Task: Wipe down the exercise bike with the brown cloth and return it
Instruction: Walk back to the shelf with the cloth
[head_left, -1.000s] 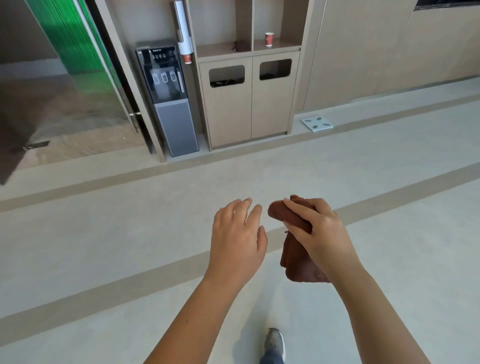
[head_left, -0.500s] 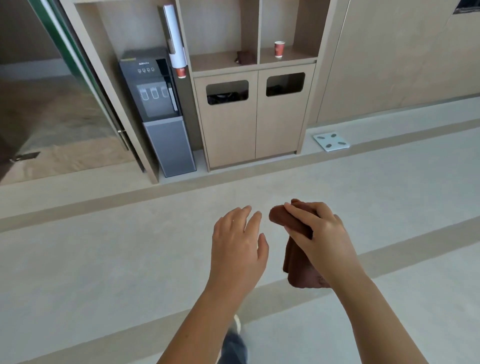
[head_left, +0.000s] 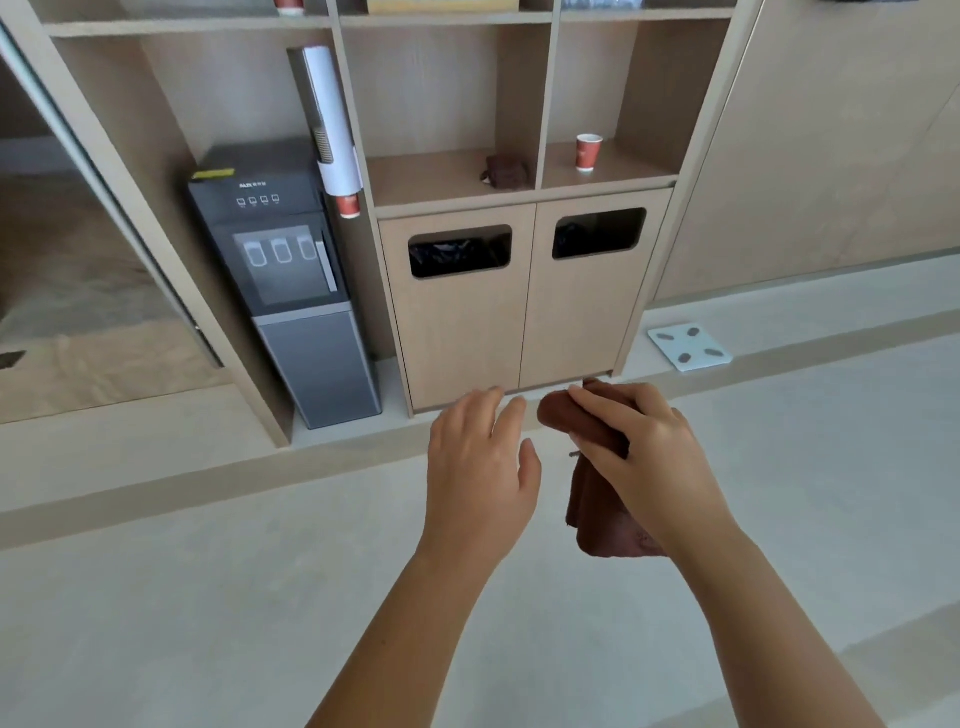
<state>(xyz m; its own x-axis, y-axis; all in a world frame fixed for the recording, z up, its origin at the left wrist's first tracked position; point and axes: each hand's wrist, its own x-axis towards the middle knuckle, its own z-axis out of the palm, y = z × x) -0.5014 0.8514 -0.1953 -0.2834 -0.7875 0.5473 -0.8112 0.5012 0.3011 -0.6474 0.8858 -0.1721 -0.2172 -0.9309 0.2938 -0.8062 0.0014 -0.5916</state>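
Note:
My right hand (head_left: 641, 457) grips a folded brown cloth (head_left: 592, 499), which hangs down below the palm at chest height. Just left of it, my left hand (head_left: 480, 467) is held out flat, fingers apart, holding nothing and not touching the cloth. Ahead stands a wooden shelf unit (head_left: 447, 179); on its open shelf lies another small brown cloth (head_left: 506, 171). No exercise bike is in view.
Below the shelf are two cabinet doors with bin openings (head_left: 460, 252). A grey water dispenser (head_left: 288, 280) stands at the left with a cup holder tube (head_left: 332, 130). A red paper cup (head_left: 588, 151) sits on the right shelf. A white scale (head_left: 690, 347) lies on the floor.
The shelf unit and dispenser have grown larger and closer as I walk toward them. Both hands keep the same pose, the cloth still in my right hand.

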